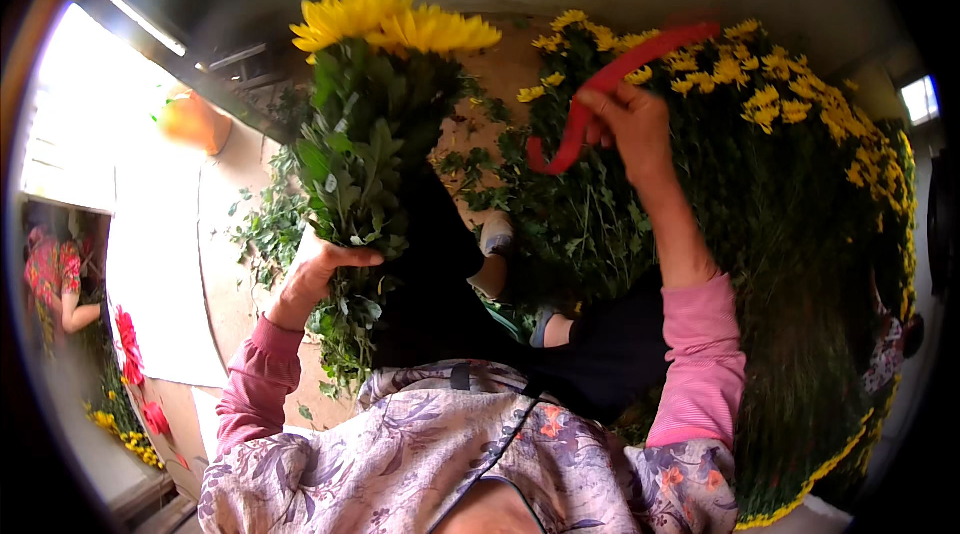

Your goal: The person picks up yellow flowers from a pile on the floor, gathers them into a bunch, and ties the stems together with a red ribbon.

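My left hand (326, 264) is closed around the leafy stems of a bunch of yellow chrysanthemums (390, 24), held upright with the blooms at the top. My right hand (626, 121) is raised at the right, pinching a red strip (600, 84) between thumb and fingers. One end of the strip stretches to the upper right, and the other curls below the hand. The strip is apart from the bunch. Behind and below my right hand lies a large heap of yellow chrysanthemums (727, 73) with long green stems.
Loose leaves (262, 234) are scattered on the floor at the left, near a white sheet (161, 271). Red strips (129, 346) hang or lie at the lower left. An orange container (214, 125) stands at the upper left. One person (56, 271) is at the far left, another (885, 354) at the far right.
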Motion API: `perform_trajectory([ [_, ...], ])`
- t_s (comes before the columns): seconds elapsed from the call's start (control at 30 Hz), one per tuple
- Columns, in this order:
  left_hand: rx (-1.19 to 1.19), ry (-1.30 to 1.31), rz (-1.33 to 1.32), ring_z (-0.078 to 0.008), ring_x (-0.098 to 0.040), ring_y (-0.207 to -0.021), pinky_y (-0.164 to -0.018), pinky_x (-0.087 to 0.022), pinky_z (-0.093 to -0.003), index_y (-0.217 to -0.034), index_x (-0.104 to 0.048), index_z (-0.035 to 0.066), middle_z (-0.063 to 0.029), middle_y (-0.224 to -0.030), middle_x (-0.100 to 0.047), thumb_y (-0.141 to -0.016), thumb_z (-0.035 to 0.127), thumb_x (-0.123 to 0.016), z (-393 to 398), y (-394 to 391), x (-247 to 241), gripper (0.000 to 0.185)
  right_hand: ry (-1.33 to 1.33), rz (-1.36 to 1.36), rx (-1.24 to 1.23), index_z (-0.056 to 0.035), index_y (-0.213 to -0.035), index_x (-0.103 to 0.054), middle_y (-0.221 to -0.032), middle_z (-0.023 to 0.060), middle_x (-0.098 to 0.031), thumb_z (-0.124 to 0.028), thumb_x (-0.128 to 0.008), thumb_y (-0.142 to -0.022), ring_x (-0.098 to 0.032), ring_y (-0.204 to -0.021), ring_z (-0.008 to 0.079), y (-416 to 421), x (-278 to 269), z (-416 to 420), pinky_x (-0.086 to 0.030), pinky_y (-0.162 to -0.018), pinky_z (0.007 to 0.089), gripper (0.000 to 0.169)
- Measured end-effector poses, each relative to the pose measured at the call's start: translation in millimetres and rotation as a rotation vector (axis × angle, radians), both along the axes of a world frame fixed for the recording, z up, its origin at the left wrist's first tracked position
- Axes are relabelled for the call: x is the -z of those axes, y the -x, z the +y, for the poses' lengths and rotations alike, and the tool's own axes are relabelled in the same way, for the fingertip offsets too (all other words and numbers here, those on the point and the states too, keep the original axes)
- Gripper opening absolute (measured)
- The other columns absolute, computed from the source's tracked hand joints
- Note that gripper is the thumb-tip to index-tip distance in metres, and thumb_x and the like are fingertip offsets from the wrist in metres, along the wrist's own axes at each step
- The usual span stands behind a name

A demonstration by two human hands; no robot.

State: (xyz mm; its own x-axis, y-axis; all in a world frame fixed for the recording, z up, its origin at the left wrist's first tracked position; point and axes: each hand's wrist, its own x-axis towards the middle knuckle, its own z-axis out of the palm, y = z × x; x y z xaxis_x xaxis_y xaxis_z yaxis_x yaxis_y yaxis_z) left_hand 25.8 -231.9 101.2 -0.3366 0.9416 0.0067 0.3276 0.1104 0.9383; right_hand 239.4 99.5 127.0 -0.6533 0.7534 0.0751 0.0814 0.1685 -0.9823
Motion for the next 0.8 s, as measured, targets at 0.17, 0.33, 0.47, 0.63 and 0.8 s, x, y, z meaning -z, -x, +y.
perform_trajectory([
  [0.17, -0.036, 0.007, -0.332, -0.0231, -0.062, -0.11, -0.097, -0.046, -0.0316, -0.102, -0.071, 0.0, -0.0119, -0.115, -0.067, -0.074, -0.001, -0.069, -15.5, 18.2, -13.7, 0.028, 0.21, 0.081, -0.107, -0.0037, -0.093, -0.071, -0.067, -0.0027, -0.06, -0.015, -0.069, -0.09, -0.05, -0.053, 0.0029, 9.9, 50.9, -56.2, -0.037, -0.047, 0.0193, 0.012],
  [0.33, 0.181, -0.166, 0.1, -0.0306, -0.058, -0.115, -0.1, -0.043, -0.0374, -0.097, -0.075, 0.007, -0.0144, -0.122, -0.063, -0.079, 0.011, -0.069, -37.2, 23.9, -28.3, 0.019, 0.236, 0.192, -0.197, -0.0039, -0.102, -0.069, -0.076, -0.0008, -0.063, -0.01, -0.064, -0.093, -0.057, -0.061, 0.0044, 23.5, 63.8, -96.7, -0.043, -0.051, 0.0184, 0.012],
  [0.47, 0.269, -0.173, 0.147, -0.0322, -0.054, -0.119, -0.103, -0.04, -0.0395, -0.094, -0.076, 0.01, -0.0147, -0.126, -0.059, -0.074, 0.013, -0.073, 0.4, 7.7, -58.1, 0.021, 0.384, 0.438, -0.159, -0.0007, -0.111, -0.064, -0.098, 0.0064, -0.068, -0.001, -0.062, -0.092, -0.069, -0.087, 0.0152, 42.2, 62.1, -130.9, -0.058, -0.073, 0.0256, 0.019],
  [0.63, 0.093, 0.061, -0.202, -0.0198, -0.053, -0.113, -0.101, -0.039, -0.0312, -0.122, -0.06, -0.002, -0.011, -0.121, -0.061, -0.062, 0.007, -0.083, 45.9, -10.7, -73.2, 0.065, 0.299, 0.57, -0.13, 0.002, -0.112, -0.061, -0.108, 0.0085, -0.066, 0.008, -0.058, -0.087, -0.064, -0.101, 0.0171, 42.4, 73.6, -164.7, -0.052, -0.089, 0.0325, 0.026],
  [0.8, 0.059, 0.136, -0.299, -0.02, -0.063, -0.093, -0.088, -0.048, -0.0307, -0.113, -0.063, -0.004, -0.0117, -0.103, -0.069, -0.063, 0.008, -0.081, 57.1, -10.6, -79.0, 0.054, 0.646, 0.589, -0.18, 0.0046, -0.115, -0.058, -0.109, 0.0125, -0.065, 0.0, -0.056, -0.09, -0.068, -0.087, 0.0201, 11.7, 45.8, -163.5, -0.052, -0.087, 0.0337, 0.025],
])
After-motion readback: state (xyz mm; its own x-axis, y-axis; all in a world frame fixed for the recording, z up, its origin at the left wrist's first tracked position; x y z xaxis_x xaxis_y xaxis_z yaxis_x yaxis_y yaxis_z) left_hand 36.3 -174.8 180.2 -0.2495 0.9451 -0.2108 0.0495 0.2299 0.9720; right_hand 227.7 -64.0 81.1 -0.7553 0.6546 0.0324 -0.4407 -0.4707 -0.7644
